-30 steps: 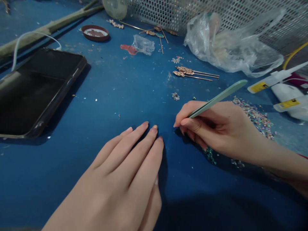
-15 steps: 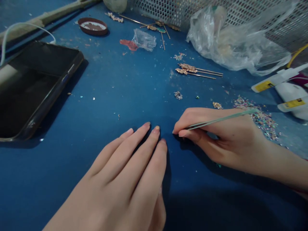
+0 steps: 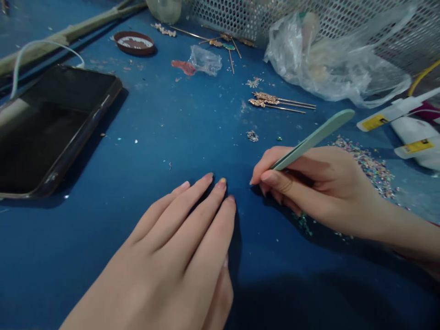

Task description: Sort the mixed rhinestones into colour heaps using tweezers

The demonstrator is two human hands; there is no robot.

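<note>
My left hand (image 3: pixel 172 256) lies flat on the blue table (image 3: pixel 154 133), fingers stretched out together, holding nothing. My right hand (image 3: pixel 309 188) pinches pale green tweezers (image 3: pixel 314 137) near their tips, which press down onto the table just right of my left fingertips. The tweezers' handle slants up to the right. Whatever is at the tips is hidden by my fingers. A heap of small sparkly pieces (image 3: pixel 371 167) lies behind my right hand.
A black phone (image 3: pixel 51 123) with a white cable lies at the left. Gold hairpins (image 3: pixel 275 101), a brown lid (image 3: pixel 134 42), a small plastic bag (image 3: pixel 205 59), a large crumpled plastic bag (image 3: pixel 330 64), glue tubes (image 3: pixel 409 137) and a mesh basket (image 3: pixel 261 16) line the back.
The right hand rolled the tweezers from edge-on and low back up to a raised slant. My left hand stayed flat in place.
</note>
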